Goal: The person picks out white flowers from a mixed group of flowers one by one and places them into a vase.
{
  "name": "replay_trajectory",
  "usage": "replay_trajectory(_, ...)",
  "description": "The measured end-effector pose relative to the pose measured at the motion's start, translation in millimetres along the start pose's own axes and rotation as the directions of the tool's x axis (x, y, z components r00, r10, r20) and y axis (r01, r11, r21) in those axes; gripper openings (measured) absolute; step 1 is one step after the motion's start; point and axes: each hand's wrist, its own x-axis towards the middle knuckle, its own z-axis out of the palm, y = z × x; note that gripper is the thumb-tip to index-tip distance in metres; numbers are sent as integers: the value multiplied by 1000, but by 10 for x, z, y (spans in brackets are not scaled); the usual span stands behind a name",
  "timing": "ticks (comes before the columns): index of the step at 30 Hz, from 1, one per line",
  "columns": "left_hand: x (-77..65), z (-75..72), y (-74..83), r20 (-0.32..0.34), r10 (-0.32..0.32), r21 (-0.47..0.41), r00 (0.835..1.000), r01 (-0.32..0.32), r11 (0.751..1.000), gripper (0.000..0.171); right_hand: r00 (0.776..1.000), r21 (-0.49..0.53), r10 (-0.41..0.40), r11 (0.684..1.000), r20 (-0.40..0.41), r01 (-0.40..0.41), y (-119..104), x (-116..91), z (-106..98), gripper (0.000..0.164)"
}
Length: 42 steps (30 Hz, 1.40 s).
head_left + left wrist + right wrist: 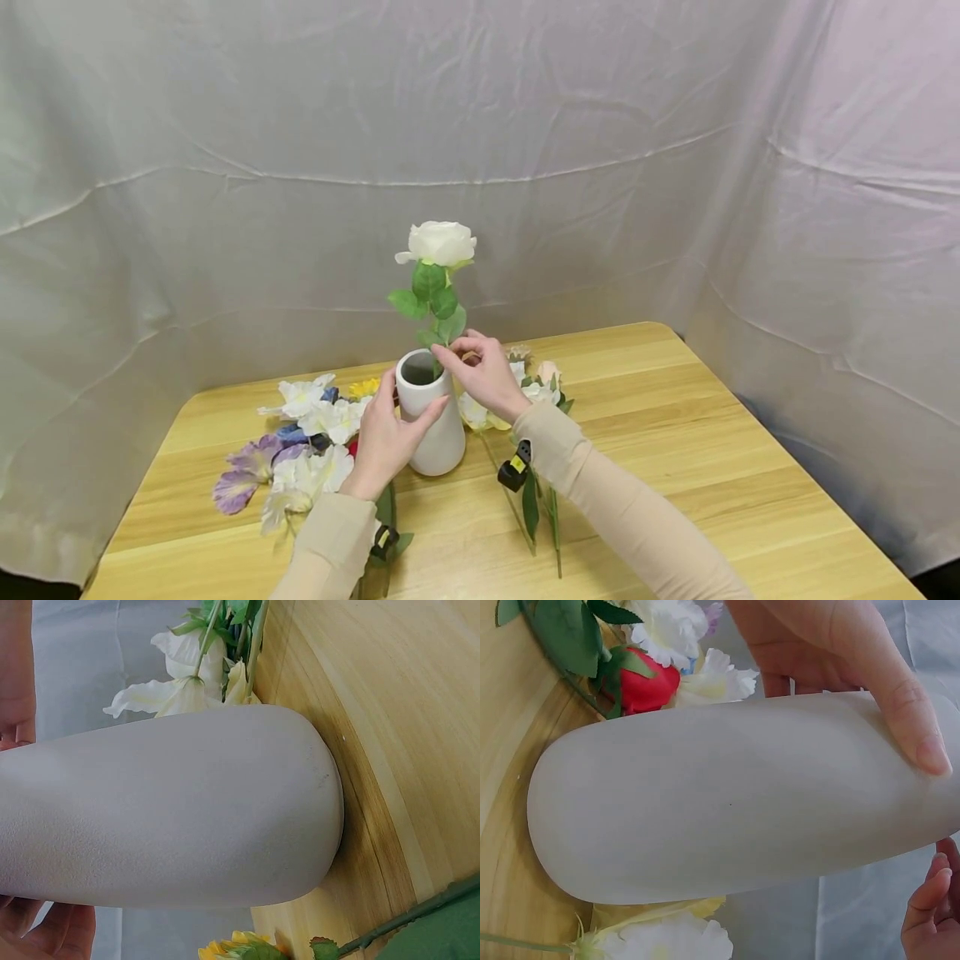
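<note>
A white vase (438,446) stands upright on the wooden table. My left hand (390,437) grips its upper part, with the thumb across the near side, as the right wrist view also shows. A white rose (442,243) with green leaves (429,282) rises above the vase mouth. At the rim, my right hand (487,375) pinches the rose's stem between thumb and fingers. The lower stem reaches into the vase opening, and its end is hidden inside.
Left of the vase lie white flowers (311,479), a purple flower (243,473), a yellow flower (365,387) and a red rose (646,681). More pale flowers (542,392) lie on the right, stems toward the front. Grey cloth (480,125) hangs behind the table.
</note>
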Motion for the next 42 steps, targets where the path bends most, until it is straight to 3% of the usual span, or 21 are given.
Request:
replay_trajectory(6, 9, -5, -4, -6, 8, 3, 1000, -8, 1000, 71, 999, -5, -39, 999, -18, 39, -243, -65, -27, 33)
replay_trajectory(15, 5, -7, 9, 15, -14, 5, 1000, 14, 1000, 72, 997, 36, -40, 998, -65, 43, -207, -94, 12, 17)
replay_trajectory(20, 4, -15, 17, 17, -22, 0, 1000, 22, 1000, 68, 996, 90, -13, 996, -89, 21, -164, -103, -2, 16)
replay_trajectory(28, 10, -19, 8, 6, -17, -2, 1000, 17, 1000, 65, 996, 97, 19, 995, -92, -10, -128, -135, -49, 16)
replay_trajectory(35, 11, -21, 2, 8, -23, -3, 1000, 23, 1000, 65, 994, 113, 57, 992, -89, -47, -57, -181, -113, 18)
replay_trajectory(42, 4, -28, 27, 22, -43, -7, 999, 43, 999, 66, 989, 172, 132, 978, -69, -118, 356, -180, -192, 22)
